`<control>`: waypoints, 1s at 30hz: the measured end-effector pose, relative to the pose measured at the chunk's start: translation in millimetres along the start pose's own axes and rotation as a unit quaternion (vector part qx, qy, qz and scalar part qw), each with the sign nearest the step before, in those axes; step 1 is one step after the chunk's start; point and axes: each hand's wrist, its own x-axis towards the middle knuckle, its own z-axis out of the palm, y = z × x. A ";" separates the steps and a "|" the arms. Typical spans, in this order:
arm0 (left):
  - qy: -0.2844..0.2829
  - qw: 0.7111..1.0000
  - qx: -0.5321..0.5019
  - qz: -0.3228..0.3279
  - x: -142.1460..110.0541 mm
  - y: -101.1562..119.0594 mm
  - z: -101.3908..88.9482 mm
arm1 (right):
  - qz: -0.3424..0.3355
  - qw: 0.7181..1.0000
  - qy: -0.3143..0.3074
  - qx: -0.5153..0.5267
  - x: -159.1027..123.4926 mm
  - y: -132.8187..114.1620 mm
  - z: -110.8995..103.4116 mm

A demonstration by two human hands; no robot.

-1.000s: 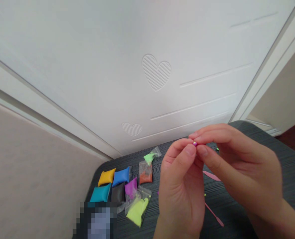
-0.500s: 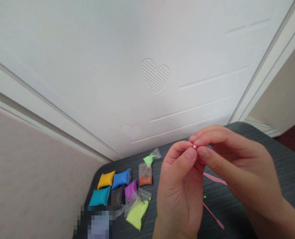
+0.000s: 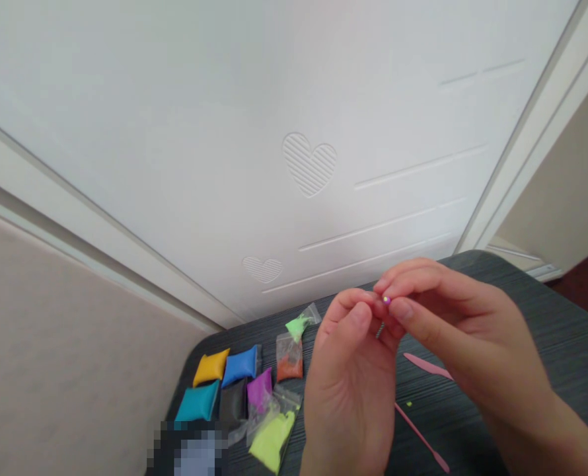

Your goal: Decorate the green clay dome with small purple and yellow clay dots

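The right hand (image 3: 465,324) pinches a tiny purple ball (image 3: 386,300), the left hand (image 3: 351,377) half open just beside it.

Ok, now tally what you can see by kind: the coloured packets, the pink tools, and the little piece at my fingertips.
Coloured packets: 8 (yellow, blue, teal, black, purple, lime, orange, light green)
Pink tools: 2 (broad, thin)
Small purple-and-yellow piece: 1
Total: 11

The packets (image 3: 240,365) look smooth plastic, the grained table (image 3: 542,324) matt.
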 end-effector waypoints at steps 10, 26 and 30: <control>0.105 0.935 0.193 0.280 -6.6 41.7 -14.6 | 0.001 0.999 0.040 0.032 4.5 6.5 -10.3; 0.173 0.606 0.777 0.013 -29.4 -18.0 -159.1 | -0.027 0.970 0.221 0.098 10.2 -3.4 -52.8; 0.144 0.579 0.803 0.008 -20.3 -24.6 -159.4 | -0.024 0.958 0.229 0.169 10.2 -2.6 -59.0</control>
